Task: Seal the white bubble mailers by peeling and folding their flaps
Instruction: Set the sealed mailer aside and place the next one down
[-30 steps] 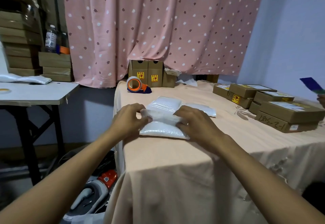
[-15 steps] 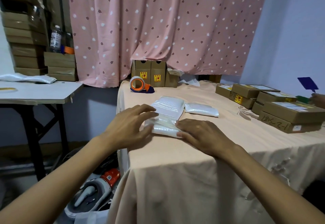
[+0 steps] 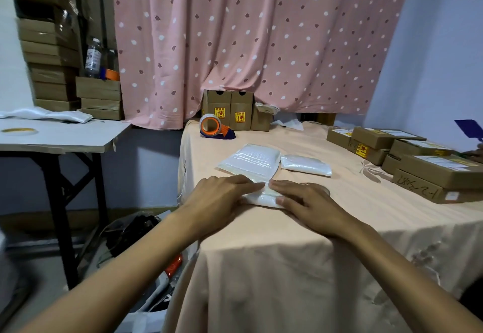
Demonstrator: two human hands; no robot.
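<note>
Pressing flat with straight fingers on the white bubble mailer (image 3: 264, 199) near the counter's (image 3: 274, 249) front edge, left hand (image 3: 222, 197) and right hand (image 3: 311, 204) risk a creased, crooked seal if pressure is uneven.

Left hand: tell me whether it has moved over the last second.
Yes. The left hand has slid right, away from the table's left edge, its fingers now flat on the mailer.

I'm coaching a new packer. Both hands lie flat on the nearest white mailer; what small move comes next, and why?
Probably sweep both hands outward along the fold. The left hand and right hand press flat, fingertips nearly meeting over the middle of the white bubble mailer, so the flap's ends may not be stuck.
</note>
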